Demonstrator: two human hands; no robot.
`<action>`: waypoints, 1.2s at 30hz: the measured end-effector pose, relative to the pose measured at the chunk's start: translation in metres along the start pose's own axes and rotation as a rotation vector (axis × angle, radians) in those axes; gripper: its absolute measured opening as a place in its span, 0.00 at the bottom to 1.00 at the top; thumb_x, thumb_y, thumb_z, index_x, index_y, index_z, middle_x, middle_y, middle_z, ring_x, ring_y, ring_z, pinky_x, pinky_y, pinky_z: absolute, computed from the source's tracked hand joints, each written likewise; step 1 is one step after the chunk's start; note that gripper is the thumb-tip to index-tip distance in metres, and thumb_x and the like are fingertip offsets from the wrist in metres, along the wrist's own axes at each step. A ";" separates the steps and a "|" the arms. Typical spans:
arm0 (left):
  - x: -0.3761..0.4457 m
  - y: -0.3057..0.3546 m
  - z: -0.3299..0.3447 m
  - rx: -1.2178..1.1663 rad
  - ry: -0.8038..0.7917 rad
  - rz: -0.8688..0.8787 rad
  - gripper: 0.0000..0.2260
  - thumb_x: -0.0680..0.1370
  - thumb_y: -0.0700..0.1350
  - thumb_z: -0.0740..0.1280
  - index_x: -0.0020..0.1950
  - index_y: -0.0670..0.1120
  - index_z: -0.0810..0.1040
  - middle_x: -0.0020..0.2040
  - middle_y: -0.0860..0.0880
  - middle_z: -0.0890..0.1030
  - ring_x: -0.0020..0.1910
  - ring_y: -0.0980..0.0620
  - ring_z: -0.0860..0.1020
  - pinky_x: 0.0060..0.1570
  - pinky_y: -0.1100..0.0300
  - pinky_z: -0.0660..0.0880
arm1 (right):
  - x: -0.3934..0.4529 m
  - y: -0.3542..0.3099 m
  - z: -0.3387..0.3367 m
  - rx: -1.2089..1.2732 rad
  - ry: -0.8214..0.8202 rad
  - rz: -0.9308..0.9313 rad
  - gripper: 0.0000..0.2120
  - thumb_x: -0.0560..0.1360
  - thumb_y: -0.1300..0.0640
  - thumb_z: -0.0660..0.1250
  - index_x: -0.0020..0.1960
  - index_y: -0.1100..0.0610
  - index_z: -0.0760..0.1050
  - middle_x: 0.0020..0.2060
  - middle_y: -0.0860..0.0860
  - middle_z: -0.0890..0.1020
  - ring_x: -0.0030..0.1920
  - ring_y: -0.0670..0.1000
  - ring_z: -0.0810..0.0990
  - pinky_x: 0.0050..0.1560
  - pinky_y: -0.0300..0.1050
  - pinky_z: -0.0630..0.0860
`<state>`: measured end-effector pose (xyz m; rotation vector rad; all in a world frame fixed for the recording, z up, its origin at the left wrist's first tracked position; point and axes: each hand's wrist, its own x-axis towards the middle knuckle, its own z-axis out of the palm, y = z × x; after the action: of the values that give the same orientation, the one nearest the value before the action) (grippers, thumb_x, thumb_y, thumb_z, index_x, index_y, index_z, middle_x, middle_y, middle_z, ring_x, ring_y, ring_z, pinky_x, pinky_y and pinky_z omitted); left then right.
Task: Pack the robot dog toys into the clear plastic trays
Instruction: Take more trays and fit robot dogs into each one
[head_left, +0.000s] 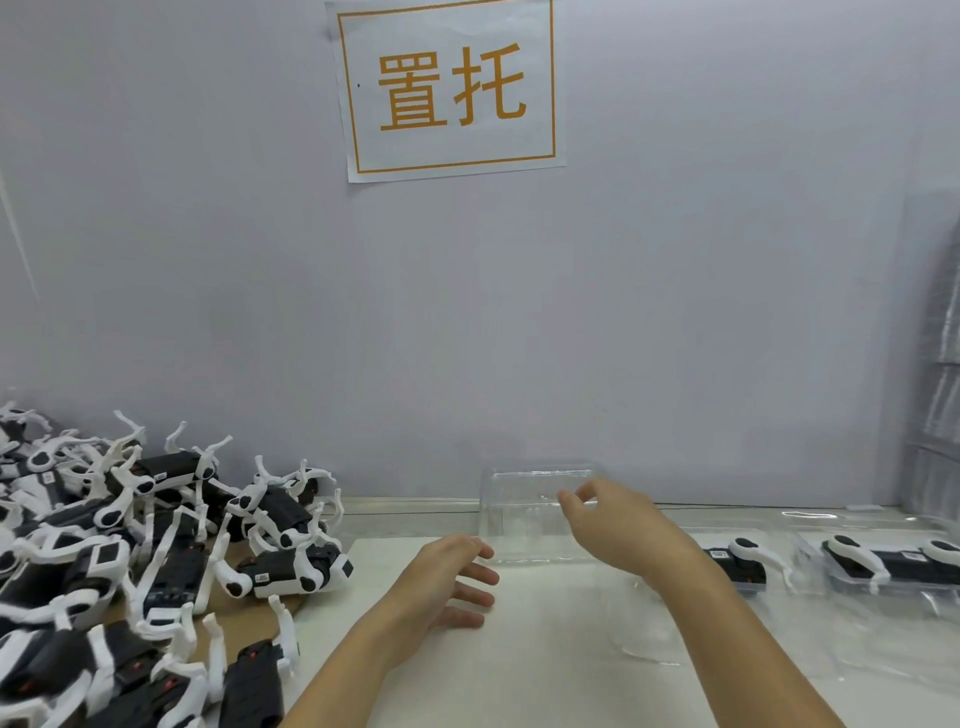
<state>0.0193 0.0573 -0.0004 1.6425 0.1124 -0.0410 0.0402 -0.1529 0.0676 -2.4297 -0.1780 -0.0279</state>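
A heap of black and white robot dog toys (130, 545) covers the left side of the table. An empty clear plastic tray (519, 514) is tilted up at the middle back of the table. My right hand (618, 525) pinches the tray's right part between thumb and fingers. My left hand (452, 582) hovers just left of and below the tray, fingers spread, holding nothing. Two packed trays lie at the right, each with a toy inside: one (743, 564) partly hidden behind my right forearm, another (893, 566) further right.
A white mat (519, 649) covers the table in front of me. A stack of clear trays (935, 374) leans against the wall at far right. More clear plastic (649, 639) lies flat under my right forearm. A paper sign (447, 88) hangs on the wall.
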 end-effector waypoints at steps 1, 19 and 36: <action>0.000 0.000 0.000 0.003 0.002 0.002 0.11 0.82 0.48 0.62 0.55 0.42 0.80 0.51 0.40 0.83 0.43 0.44 0.83 0.45 0.50 0.81 | 0.000 0.001 -0.002 0.003 0.002 0.000 0.19 0.82 0.42 0.54 0.65 0.52 0.71 0.49 0.48 0.70 0.42 0.44 0.71 0.38 0.40 0.66; 0.001 -0.002 0.004 0.064 0.090 0.043 0.07 0.82 0.43 0.63 0.52 0.42 0.80 0.48 0.40 0.84 0.40 0.45 0.83 0.39 0.55 0.79 | 0.001 -0.004 0.059 -0.468 0.042 -0.227 0.28 0.82 0.55 0.54 0.79 0.54 0.48 0.80 0.46 0.50 0.79 0.57 0.47 0.73 0.62 0.52; 0.012 -0.018 0.000 0.505 0.206 0.316 0.31 0.80 0.43 0.66 0.74 0.67 0.56 0.77 0.51 0.51 0.77 0.49 0.57 0.69 0.58 0.60 | 0.002 0.001 0.060 -0.517 0.025 -0.314 0.28 0.79 0.52 0.59 0.77 0.51 0.55 0.74 0.45 0.61 0.72 0.54 0.61 0.68 0.58 0.58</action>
<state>0.0293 0.0589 -0.0195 2.1491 -0.0041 0.3687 0.0407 -0.1146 0.0213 -2.8848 -0.6035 -0.2746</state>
